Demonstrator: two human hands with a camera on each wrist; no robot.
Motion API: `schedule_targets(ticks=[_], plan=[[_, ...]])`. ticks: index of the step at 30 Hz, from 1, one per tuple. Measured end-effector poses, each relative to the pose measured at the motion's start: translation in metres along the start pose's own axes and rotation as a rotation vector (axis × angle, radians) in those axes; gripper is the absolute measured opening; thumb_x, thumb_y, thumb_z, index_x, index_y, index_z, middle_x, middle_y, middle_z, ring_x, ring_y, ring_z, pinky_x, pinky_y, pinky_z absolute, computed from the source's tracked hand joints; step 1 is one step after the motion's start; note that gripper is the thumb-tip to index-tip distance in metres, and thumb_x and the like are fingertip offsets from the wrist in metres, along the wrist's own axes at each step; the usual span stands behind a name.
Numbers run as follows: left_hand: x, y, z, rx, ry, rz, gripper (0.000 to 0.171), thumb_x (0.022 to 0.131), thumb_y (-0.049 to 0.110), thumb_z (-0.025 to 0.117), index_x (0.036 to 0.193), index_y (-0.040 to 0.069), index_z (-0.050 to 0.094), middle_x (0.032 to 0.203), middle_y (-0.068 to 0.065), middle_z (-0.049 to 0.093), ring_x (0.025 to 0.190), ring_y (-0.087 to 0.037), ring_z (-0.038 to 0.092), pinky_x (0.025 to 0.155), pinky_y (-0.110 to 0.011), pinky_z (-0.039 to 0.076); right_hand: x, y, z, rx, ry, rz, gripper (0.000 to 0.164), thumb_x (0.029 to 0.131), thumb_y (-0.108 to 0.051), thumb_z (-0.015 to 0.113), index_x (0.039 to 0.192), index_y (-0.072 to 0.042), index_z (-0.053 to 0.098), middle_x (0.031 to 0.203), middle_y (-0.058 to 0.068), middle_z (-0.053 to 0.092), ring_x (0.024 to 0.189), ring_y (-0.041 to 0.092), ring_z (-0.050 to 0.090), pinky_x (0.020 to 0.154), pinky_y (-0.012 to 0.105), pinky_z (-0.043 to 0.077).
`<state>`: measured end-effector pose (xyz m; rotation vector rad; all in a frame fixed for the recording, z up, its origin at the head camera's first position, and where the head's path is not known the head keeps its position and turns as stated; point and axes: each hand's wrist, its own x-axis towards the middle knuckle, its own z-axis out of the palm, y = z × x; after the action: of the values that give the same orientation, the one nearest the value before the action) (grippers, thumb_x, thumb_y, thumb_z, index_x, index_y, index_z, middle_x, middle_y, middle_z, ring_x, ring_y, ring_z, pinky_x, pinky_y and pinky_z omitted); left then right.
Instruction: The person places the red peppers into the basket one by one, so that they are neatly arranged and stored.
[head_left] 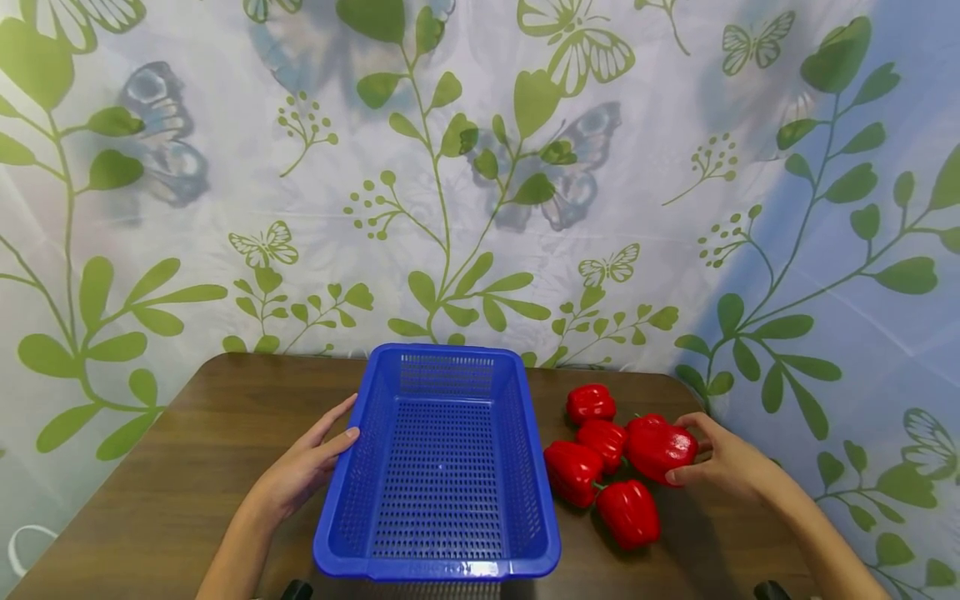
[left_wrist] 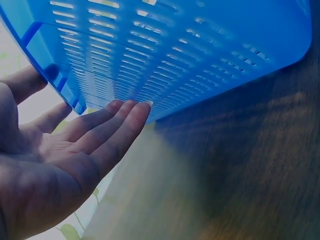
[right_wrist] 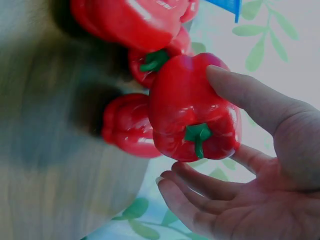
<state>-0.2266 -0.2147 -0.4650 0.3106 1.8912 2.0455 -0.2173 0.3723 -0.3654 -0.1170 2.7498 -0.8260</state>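
Observation:
A blue perforated plastic basket [head_left: 438, 569] stands on the table with its inside bare. My left hand [head_left: 303, 471] is at its left side, thumb and index finger at the rim. In the left wrist view, the other fingers [left_wrist: 117, 137] extend, nearly straight, along the slotted outer wall. My right hand [head_left: 723, 462] holds a glossy red bell pepper [head_left: 667, 452] between thumb and fingers. The right wrist view shows its green stem [right_wrist: 198, 137] and the thumb lying on its side. Several other red bell peppers [head_left: 628, 514] lie between the basket and this hand.
The brown wooden table [head_left: 225, 417] has rounded far corners. Behind it hangs a pale curtain [head_left: 480, 192] with green leaves and butterflies, which continues along the right side. One red pepper [head_left: 573, 472] lies right by the basket's right wall.

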Motion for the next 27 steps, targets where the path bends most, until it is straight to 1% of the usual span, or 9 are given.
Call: schedule_targets(ticks=[4,6,11,15,18,22,27], plan=[[0.001,-0.001,-0.001,-0.002,-0.008,0.003,0.068,0.109,0.026,0.047,0.164,0.023,0.007,0.136,-0.02,0.061,0.116,-0.034,0.068,0.094,-0.041,0.055,0.005,-0.011,0.0,0.002,0.009,-0.024,0.084,0.085,-0.029,0.081,0.145,0.001,0.03,0.119,0.026,0.064,0.101,0.031,0.069,0.076,0.041,0.057],[0.001,-0.001,-0.002,0.002,-0.01,0.006,0.069,0.109,0.026,0.047,0.164,0.023,0.007,0.136,-0.02,0.062,0.115,-0.034,0.068,0.094,-0.041,0.055,0.007,-0.017,0.0,0.007,0.019,-0.043,0.083,0.085,-0.028,0.081,0.144,0.001,0.03,0.12,0.028,0.064,0.102,0.033,0.069,0.076,0.042,0.057],[0.001,-0.001,-0.003,0.007,-0.013,0.01,0.068,0.109,0.026,0.048,0.164,0.022,0.008,0.136,-0.02,0.062,0.116,-0.034,0.068,0.094,-0.042,0.054,0.011,-0.029,0.0,0.042,0.03,-0.066,0.085,0.085,-0.027,0.082,0.145,0.001,0.028,0.127,0.035,0.058,0.108,0.041,0.066,0.079,0.045,0.059],[0.001,0.0,-0.005,0.023,-0.011,0.02,0.067,0.108,0.025,0.048,0.164,0.02,0.011,0.135,-0.021,0.061,0.116,-0.035,0.068,0.094,-0.042,0.054,0.014,-0.038,0.001,0.028,0.034,-0.084,0.086,0.085,-0.03,0.082,0.144,0.0,0.027,0.133,0.037,0.053,0.119,0.05,0.059,0.08,0.046,0.06],[0.001,0.001,-0.006,0.036,-0.018,0.025,0.066,0.108,0.024,0.048,0.163,0.019,0.012,0.136,-0.021,0.06,0.118,-0.036,0.067,0.095,-0.042,0.054,0.016,-0.043,0.003,0.012,0.042,-0.097,0.085,0.085,-0.033,0.082,0.143,-0.002,0.028,0.137,0.036,0.05,0.127,0.055,0.05,0.082,0.048,0.059],[0.002,0.001,-0.005,0.036,-0.026,0.024,0.067,0.108,0.025,0.048,0.163,0.02,0.011,0.138,-0.022,0.058,0.119,-0.038,0.066,0.095,-0.043,0.053,0.018,-0.051,0.007,0.017,0.051,-0.115,0.084,0.085,-0.035,0.081,0.144,-0.004,0.029,0.14,0.033,0.046,0.13,0.056,0.045,0.084,0.051,0.058],[0.002,0.001,-0.005,0.032,-0.02,0.021,0.067,0.108,0.025,0.048,0.163,0.02,0.011,0.137,-0.023,0.057,0.117,-0.039,0.067,0.093,-0.044,0.054,0.025,-0.065,0.012,0.015,0.068,-0.14,0.083,0.085,-0.039,0.08,0.145,-0.007,0.031,0.143,0.031,0.045,0.131,0.052,0.047,0.089,0.054,0.056]])
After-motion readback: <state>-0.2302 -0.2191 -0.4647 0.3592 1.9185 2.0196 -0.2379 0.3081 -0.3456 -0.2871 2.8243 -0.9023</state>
